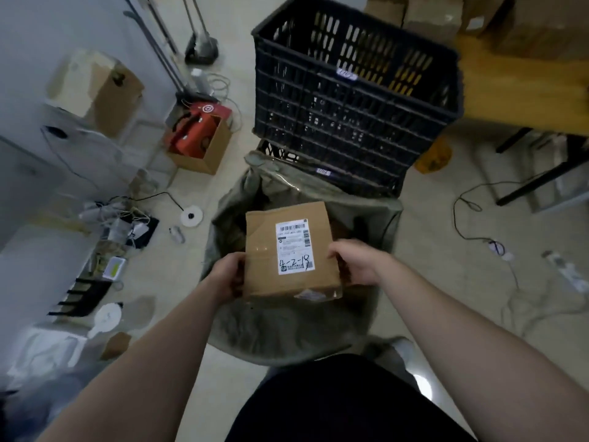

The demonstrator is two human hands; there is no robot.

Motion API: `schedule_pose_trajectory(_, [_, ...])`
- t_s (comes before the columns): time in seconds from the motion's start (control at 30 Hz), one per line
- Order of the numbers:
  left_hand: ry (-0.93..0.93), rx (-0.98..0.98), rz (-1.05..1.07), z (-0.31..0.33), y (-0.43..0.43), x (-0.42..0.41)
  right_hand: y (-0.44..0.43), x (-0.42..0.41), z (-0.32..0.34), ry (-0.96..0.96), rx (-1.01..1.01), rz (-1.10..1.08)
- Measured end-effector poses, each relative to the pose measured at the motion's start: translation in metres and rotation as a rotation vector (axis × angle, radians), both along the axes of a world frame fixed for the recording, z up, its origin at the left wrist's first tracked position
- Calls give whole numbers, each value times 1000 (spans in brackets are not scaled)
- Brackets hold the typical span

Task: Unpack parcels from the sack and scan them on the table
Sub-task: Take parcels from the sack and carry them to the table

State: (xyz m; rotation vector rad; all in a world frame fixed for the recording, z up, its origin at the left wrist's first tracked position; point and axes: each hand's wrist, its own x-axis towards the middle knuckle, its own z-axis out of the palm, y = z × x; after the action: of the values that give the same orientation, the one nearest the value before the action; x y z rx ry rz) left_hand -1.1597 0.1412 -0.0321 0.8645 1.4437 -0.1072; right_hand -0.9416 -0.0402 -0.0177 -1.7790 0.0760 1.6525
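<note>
At the centre we see a square brown cardboard parcel (288, 250), held over the open mouth of a grey-green fabric sack (287, 330). A white printed shipping label (294, 247) lies on the parcel's upper face, with "4-2-18" handwritten in black near its lower edge. The left hand (228, 275) grips the parcel's side at nine o'clock, fingers curled round the edge. The right hand (357, 263) grips the side at three o'clock, thumb lying on the top face just beside the label and the other fingers wrapped below. We cannot tell whether the parcel's underside rests on anything inside the sack, since the parcel itself hides that.

The sack stands on the pale floor, its rim slumped and folded all round the parcel. At twelve o'clock from the parcel, against the sack's far rim, stands a black slatted plastic crate (350, 122), which seems to sit on a second crate of the same kind. At two o'clock is a light wooden table top (522, 90) on dark legs, and a yellow plastic bag (435, 154) lies on the floor between the crate and the table. At ten o'clock sits an open cardboard box (210, 154) holding something red. At nine o'clock, well apart from the sack, a white round disc (191, 215) lies on the floor near a tangle of cables (127, 218).
</note>
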Motion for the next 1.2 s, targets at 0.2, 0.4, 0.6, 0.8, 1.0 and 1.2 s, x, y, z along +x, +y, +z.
schedule_pose_trajectory(0.2, [-43,-216,-112,-33,36,11,7,-26,-45,63,-163,-370])
schedule_pose_trajectory(0.4, [-139,-303,78,-85,47,26,27,-32,-91,133,-105,-729])
schedule_pose_trajectory(0.6, [-74,-109,-79,-143,57,45,59,-31,-128,59,-136,-726])
schedule_pose_trajectory(0.8, [79,144,-249,-206,75,59,73,-34,-176,-85,-225,-488])
schedule_pose_trajectory(1.0, [185,215,-401,-252,81,59,85,-40,-223,-198,-367,-201])
schedule_pose_trajectory(1.2, [317,88,-368,-285,93,58,103,-31,-261,-158,-464,-109])
